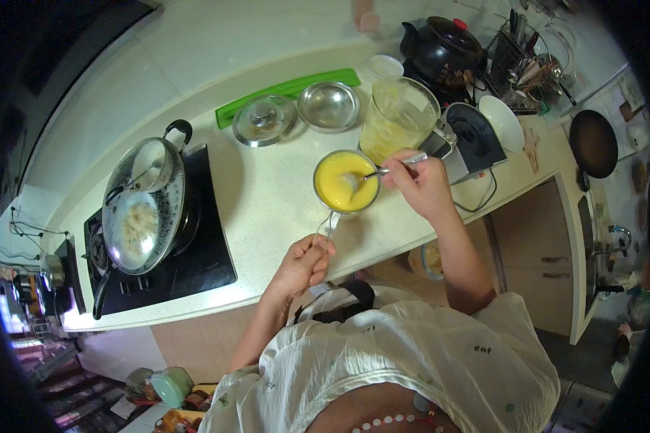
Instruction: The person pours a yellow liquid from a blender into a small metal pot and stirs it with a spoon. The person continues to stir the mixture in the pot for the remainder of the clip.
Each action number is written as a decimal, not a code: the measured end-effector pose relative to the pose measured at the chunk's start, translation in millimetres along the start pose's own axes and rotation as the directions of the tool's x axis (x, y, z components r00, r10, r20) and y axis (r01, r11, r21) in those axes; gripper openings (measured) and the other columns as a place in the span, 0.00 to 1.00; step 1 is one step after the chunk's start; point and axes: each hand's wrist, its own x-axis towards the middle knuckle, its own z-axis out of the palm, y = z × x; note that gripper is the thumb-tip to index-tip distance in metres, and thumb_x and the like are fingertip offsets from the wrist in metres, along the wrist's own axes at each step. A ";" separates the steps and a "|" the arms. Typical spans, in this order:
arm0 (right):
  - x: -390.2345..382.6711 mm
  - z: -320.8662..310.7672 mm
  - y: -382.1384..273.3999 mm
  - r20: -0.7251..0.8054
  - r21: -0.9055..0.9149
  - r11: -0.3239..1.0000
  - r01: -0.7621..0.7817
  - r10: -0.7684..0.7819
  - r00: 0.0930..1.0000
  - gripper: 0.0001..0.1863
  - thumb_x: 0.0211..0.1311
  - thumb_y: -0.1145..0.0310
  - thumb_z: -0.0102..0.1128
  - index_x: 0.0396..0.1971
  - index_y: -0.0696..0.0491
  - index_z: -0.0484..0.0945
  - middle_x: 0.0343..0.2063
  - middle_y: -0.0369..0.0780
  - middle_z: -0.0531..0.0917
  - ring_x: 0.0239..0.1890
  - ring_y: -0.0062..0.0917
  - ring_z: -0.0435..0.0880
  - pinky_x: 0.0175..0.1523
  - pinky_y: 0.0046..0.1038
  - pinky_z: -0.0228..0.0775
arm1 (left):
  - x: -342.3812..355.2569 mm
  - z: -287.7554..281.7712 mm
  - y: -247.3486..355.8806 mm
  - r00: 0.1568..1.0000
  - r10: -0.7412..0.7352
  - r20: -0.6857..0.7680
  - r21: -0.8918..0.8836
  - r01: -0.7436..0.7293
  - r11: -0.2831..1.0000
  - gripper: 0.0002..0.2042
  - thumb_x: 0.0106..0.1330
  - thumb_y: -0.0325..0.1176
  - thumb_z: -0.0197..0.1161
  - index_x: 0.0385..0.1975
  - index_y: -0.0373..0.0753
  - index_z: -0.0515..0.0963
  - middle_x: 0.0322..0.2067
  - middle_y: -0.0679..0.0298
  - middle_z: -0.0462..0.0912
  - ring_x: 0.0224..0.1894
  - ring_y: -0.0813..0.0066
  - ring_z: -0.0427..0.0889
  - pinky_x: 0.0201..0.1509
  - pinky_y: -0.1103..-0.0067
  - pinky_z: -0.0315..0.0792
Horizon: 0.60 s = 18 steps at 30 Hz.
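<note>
A round metal-rimmed vessel [330,209] with a wire-loop handle is full of smooth, thick yellow liquid [334,189]; whether it is a strainer or a small pan is unclear. My left hand [303,265] grips the end of that handle near the counter's front edge. In my right hand [420,186] is a metal spoon [374,174], its bowl dipped into the yellow liquid. Just behind my right hand stands a clear blender jug [393,119], its walls smeared with pale yellow. A dark-topped blender base [473,137] sits to the jug's right.
At left, a wok [141,209] with a lid rests on the black hob [213,238]. A glass lid [263,121] and steel bowl [328,107] lie by a green strip [296,85]. Farther right are a black kettle [444,54], white bowl [502,123] and utensil rack [520,68].
</note>
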 end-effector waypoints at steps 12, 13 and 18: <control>8.0 -6.7 15.2 -0.081 -0.030 1.000 -0.007 0.005 0.997 0.08 0.65 0.73 0.56 0.32 0.62 0.80 0.25 0.39 0.84 0.27 0.19 0.85 0.34 0.19 0.78 | 0.4 -1.1 1.2 1.000 -0.019 -0.011 0.014 0.019 1.000 0.12 0.75 0.39 0.46 0.35 0.38 0.72 0.13 0.76 0.56 0.12 0.88 0.50 0.15 0.86 0.47; 2.4 -12.5 10.7 -0.064 -0.030 0.997 -0.072 0.070 0.996 0.08 0.65 0.73 0.56 0.32 0.62 0.80 0.25 0.39 0.84 0.27 0.19 0.85 0.34 0.19 0.77 | 0.4 -1.0 0.7 1.000 -0.014 -0.008 0.015 0.015 1.000 0.12 0.75 0.39 0.46 0.35 0.38 0.71 0.13 0.76 0.56 0.12 0.88 0.50 0.14 0.86 0.47; -0.2 -0.1 7.2 -0.039 0.043 0.998 -0.036 0.038 0.999 0.08 0.66 0.74 0.55 0.32 0.63 0.80 0.26 0.38 0.84 0.27 0.20 0.85 0.34 0.19 0.77 | 2.9 -2.7 -2.9 1.000 -0.006 -0.004 0.029 0.006 1.000 0.12 0.75 0.38 0.46 0.35 0.38 0.71 0.13 0.76 0.56 0.12 0.88 0.51 0.14 0.85 0.47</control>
